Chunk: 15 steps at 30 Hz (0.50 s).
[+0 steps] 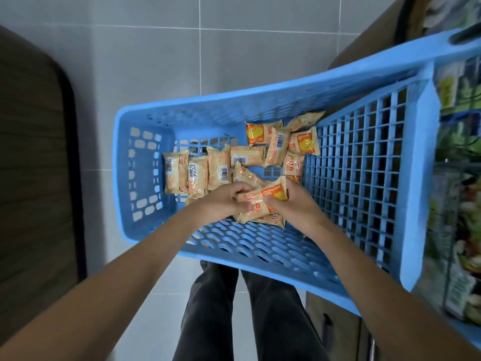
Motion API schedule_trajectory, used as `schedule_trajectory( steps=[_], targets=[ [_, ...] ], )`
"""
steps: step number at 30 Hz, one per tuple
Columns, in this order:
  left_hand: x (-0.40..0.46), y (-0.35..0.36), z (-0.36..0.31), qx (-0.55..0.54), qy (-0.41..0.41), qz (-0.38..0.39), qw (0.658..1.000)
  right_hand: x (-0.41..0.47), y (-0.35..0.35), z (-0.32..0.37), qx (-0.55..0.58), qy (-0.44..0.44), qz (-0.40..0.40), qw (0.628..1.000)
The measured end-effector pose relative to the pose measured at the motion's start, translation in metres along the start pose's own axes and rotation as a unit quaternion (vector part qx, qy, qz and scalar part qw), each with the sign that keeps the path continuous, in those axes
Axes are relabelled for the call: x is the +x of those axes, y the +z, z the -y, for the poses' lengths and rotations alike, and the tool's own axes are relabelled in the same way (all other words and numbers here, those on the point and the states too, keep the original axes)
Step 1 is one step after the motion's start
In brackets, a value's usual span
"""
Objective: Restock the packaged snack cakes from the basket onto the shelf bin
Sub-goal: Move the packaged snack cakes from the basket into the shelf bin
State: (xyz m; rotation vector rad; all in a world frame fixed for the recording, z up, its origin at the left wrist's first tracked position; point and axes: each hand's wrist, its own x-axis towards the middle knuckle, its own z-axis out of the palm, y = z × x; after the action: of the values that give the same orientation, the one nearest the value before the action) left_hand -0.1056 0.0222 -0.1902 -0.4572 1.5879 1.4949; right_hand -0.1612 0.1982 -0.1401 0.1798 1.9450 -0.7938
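At six o'clock, nearest the camera, a pair of dark trouser legs (pixel 244 308) stand on the grey tiled floor (pixel 145 63), and both bare forearms reach up from the bottom corners into the blue basket (pixel 260 259).

The hands meet just inside the basket's near wall. The left hand (pixel 223 201), coming in from seven o'clock, has its fingers curled round the left end of a small bundle of snack cakes (pixel 263 201); the right hand (pixel 296 204), from five o'clock, has its fingers and thumb curled round the other end. The top packet of the bundle runs roughly from eight o'clock to two o'clock, and at least one more packet shows beneath it. Neither hand is spread; both grip the same stack between them.

Just beyond the fingers, toward twelve o'clock, the loose packets (pixel 221 165) lie scattered on the basket floor: a row with barcodes up toward ten o'clock of the hands, a looser cluster toward one o'clock against the gridded wall.

The shelf (pixel 458 178) with blurred packaged goods stands at three o'clock, past the basket's right rim. The bin itself cannot be made out. Judging from this, the coming move is a lift and swing to the right, and the right hand is nearer the shelf. A dark wooden unit (pixel 31 152) fills nine o'clock.
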Motion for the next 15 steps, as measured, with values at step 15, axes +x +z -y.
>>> schedule_trajectory(
  steps=[15],
  targets=[
    [0.140,-0.021,-0.056,-0.169,-0.095,-0.337,0.921,0.015,-0.023,-0.037,0.129,0.103,-0.189,0.968]
  ],
)
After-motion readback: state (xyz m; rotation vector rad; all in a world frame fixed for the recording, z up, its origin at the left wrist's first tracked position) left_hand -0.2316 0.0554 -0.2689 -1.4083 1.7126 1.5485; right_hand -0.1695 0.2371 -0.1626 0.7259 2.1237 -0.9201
